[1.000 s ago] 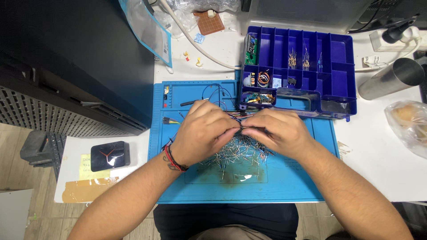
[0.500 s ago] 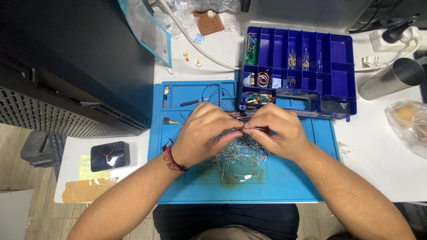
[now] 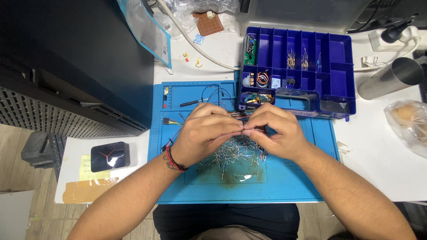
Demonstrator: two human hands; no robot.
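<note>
My left hand (image 3: pixel 202 133) and my right hand (image 3: pixel 275 133) meet fingertip to fingertip over a blue work mat (image 3: pixel 284 182). Both pinch a small wire-legged component (image 3: pixel 243 131) between thumbs and forefingers; it is mostly hidden by the fingers. Below the hands lies a loose pile of small wire-legged components (image 3: pixel 235 153). A red and black band circles my left wrist. Coloured jumper wires (image 3: pixel 171 121) lie on the mat left of my left hand.
A dark blue compartment box (image 3: pixel 340 80) with small parts stands behind the hands. A metal cylinder (image 3: pixel 389 78) and a plastic bag (image 3: pixel 409 124) lie at the right. A black case (image 3: pixel 75 62) fills the left; a small black square device (image 3: pixel 110 155) sits near it.
The hands have drawn slightly closer together and shifted a little up over the pile, fingertips now touching. Everything else is unmoved.
</note>
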